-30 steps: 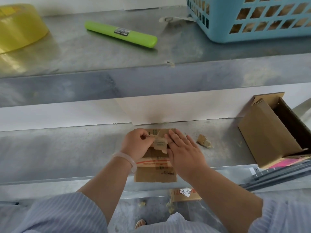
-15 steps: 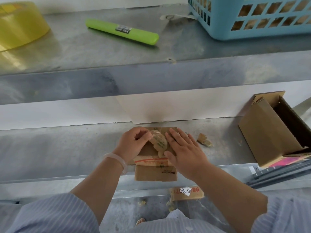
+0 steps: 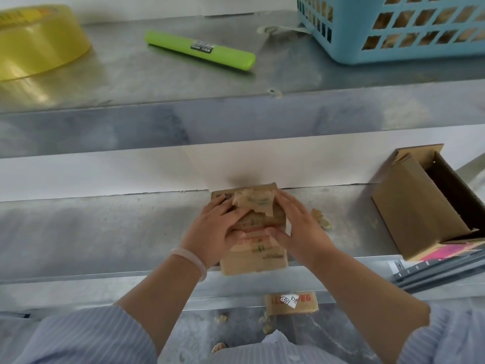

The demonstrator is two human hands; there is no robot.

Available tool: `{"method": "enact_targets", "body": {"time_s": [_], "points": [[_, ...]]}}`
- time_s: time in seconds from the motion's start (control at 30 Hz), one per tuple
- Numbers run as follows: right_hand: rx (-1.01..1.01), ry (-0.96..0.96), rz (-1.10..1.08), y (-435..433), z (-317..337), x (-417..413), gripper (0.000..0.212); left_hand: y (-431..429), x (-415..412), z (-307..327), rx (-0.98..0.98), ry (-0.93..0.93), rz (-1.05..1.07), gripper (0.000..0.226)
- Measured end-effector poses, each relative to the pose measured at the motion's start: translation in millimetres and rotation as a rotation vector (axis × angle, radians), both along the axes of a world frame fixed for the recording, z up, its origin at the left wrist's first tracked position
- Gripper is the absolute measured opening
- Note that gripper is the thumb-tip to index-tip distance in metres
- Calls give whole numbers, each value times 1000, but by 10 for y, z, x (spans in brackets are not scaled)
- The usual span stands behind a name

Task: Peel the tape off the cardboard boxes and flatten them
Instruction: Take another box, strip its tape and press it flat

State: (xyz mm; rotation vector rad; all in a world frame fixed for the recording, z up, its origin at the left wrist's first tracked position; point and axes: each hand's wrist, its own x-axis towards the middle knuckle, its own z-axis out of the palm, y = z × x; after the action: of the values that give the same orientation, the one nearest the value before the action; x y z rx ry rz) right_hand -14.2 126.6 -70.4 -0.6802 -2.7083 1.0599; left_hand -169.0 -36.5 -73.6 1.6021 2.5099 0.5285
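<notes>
A small flattened cardboard box with red and green print lies on the lower metal shelf, its near end hanging over the edge. A crumpled, half-peeled strip of tape stands up from its far end. My left hand lies flat on the box's left side, its fingertips reaching the tape. My right hand presses the right side with straight fingers, thumb on the printed face.
An open cardboard box lies on its side at the right of the shelf. Tape scraps sit beside my right hand. The upper shelf holds a yellow tape roll, a green cutter and a blue basket. Another flat box lies on the floor.
My left hand has stopped pinching the tape strip and now lies flat on the box. The box has slid a little away from me, and both hands press it down.
</notes>
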Motion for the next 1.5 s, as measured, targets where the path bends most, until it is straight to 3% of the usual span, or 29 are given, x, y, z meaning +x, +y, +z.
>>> {"method": "enact_targets", "body": {"time_s": [0.13,0.2,0.3,0.43,0.67,0.87,1.0,1.2,1.37,1.5], "points": [[-50,51,-205,-10,21,40,100,72,-29,292,176,-207,187,51],[-195,127,-330,-39,54,39,102,86,8,358,199,-285,231,43],[-463,270,-484,-78,144,15,85,102,87,368,294,-448,291,37],[-564,341,-542,-56,201,-8,53,129,211,330,354,-558,323,37],[-660,419,-519,-56,321,-52,49,130,267,343,247,-527,350,32],[-912,328,-471,-26,312,-96,50,106,345,191,114,-682,457,41],[-1065,208,-370,-46,212,-33,32,72,433,40,103,-541,335,73],[-1114,164,-304,-37,143,25,24,87,406,22,201,-62,261,58],[-1173,159,-230,-47,155,46,26,178,352,130,323,-101,217,56],[-1196,143,-210,-39,170,66,27,240,353,190,357,-266,268,40]]}}
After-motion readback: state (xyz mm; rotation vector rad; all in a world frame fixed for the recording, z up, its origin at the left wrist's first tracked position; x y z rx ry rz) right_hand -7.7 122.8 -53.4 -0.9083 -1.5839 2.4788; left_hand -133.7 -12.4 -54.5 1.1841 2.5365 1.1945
